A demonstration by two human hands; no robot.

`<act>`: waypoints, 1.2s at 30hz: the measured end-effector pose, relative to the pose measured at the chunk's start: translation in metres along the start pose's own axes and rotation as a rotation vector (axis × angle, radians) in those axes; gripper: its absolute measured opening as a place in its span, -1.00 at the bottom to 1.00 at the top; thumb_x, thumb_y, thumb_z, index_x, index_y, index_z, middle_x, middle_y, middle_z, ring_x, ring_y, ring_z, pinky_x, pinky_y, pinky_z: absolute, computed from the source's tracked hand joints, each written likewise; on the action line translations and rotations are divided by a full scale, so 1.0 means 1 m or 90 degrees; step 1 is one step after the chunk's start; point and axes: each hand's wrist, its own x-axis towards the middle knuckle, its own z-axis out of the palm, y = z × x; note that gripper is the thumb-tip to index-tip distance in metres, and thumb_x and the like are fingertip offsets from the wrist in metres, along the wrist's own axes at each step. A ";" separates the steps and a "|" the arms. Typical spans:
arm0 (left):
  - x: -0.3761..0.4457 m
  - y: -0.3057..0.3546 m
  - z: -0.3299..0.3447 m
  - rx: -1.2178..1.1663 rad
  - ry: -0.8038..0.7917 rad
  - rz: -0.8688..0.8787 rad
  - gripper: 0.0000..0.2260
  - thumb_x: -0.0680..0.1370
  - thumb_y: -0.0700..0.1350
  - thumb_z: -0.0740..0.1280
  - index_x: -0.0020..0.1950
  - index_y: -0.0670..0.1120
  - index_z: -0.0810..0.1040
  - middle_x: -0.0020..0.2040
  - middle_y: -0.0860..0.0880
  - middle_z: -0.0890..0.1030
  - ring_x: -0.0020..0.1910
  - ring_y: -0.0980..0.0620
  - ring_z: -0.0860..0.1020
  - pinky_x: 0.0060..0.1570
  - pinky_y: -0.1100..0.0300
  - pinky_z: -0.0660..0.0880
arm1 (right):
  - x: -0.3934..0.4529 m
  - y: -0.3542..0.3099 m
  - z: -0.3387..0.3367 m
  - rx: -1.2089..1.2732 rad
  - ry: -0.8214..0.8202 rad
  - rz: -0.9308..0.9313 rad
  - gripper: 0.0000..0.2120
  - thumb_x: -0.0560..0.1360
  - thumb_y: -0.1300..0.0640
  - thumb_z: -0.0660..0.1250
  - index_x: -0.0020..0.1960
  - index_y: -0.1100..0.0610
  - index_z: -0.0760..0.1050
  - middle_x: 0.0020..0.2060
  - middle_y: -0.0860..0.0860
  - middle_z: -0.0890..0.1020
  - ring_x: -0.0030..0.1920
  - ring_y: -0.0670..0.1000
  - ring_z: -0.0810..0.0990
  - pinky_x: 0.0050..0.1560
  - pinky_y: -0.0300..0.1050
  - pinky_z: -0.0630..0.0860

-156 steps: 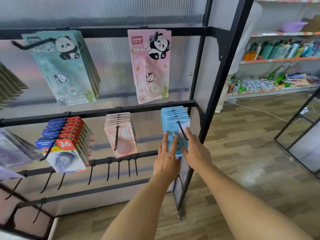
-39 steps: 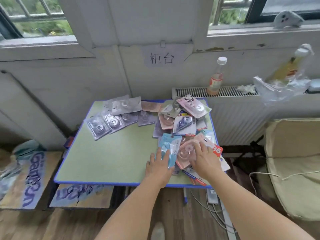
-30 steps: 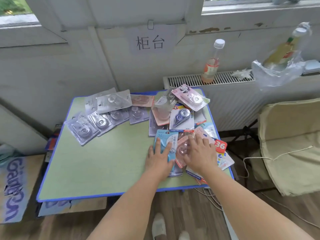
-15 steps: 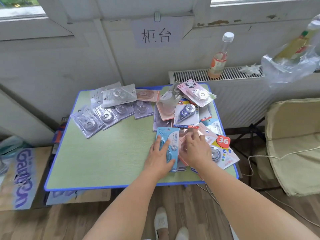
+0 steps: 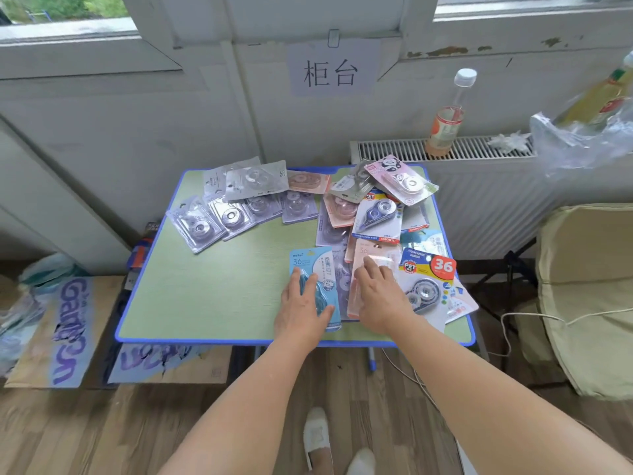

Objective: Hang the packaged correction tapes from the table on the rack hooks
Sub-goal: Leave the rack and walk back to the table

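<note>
A green-topped table with a blue rim point(image 5: 205, 303) stands against a white wall; packaged correction tapes lie scattered over its far and right parts.

Left hand point(image 5: 303, 311): laid palm down on a light-blue carded correction tape pack point(image 5: 310, 265) near the table's near edge, fingers straight and slightly spread, pressing flat on the pack, not curled round it.

Right hand point(image 5: 378, 296): laid palm down just right of the left hand, on a pale pink carded correction tape pack point(image 5: 371, 250), fingers extended and close together. No grasp is evident.

Just right of the pink pack lies a blue-and-yellow pack with a red "36" badge point(image 5: 430, 269), overhanging the table's right edge. Farther back lie a white-and-blue pack labelled "SMOOTH" point(image 5: 376, 217) and a pink panda-printed pack point(image 5: 400, 180) at the far right corner. A fanned row of grey clear-blister packs point(image 5: 233, 214) occupies the far left part of the table.

A clear plastic bottle with a white cap point(image 5: 448, 114) stands on the white radiator point(image 5: 479, 200) behind the table. A paper sign with two black characters point(image 5: 330, 72) is clipped to the wall. Flattened cardboard with purple lettering point(image 5: 68, 330) lies on the floor at left.
</note>
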 end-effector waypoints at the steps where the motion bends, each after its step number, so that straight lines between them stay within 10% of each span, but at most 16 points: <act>1: -0.002 -0.002 0.000 0.002 -0.002 -0.010 -0.39 0.61 0.13 0.23 0.58 0.06 0.04 0.59 0.02 -0.15 0.54 -0.04 0.02 0.39 0.05 0.27 | -0.001 -0.001 0.002 0.004 0.005 -0.009 -0.36 0.50 0.19 0.27 0.49 0.20 0.08 0.54 0.14 0.03 0.46 0.20 0.12 0.44 0.01 0.17; 9: 0.003 -0.016 -0.008 -0.003 0.000 0.000 -0.40 0.61 0.12 0.23 0.58 0.04 0.06 0.59 0.02 -0.14 0.54 -0.03 0.02 0.38 0.05 0.29 | 0.007 -0.012 0.017 0.017 0.095 0.201 -0.25 0.55 -0.16 0.25 0.52 0.26 0.05 0.54 0.21 0.07 0.48 0.23 0.14 0.43 0.05 0.19; 21: 0.031 -0.043 -0.030 0.013 -0.039 0.090 -0.40 0.60 0.13 0.25 0.57 0.05 0.09 0.59 0.03 -0.12 0.53 -0.03 0.05 0.36 0.06 0.30 | 0.020 -0.049 0.021 0.096 0.126 0.263 -0.58 0.60 0.00 0.18 0.39 0.12 0.23 0.55 0.13 0.03 0.37 0.25 0.30 0.26 0.08 0.35; 36: 0.009 -0.009 -0.045 0.072 -0.081 0.327 -0.40 0.59 0.13 0.25 0.56 0.06 0.10 0.59 0.03 -0.09 0.52 -0.02 0.07 0.33 0.08 0.32 | -0.067 -0.053 0.010 0.152 0.235 0.500 -0.47 0.58 -0.04 0.22 0.48 0.07 0.14 0.54 0.12 0.05 0.40 0.19 0.27 0.28 0.04 0.34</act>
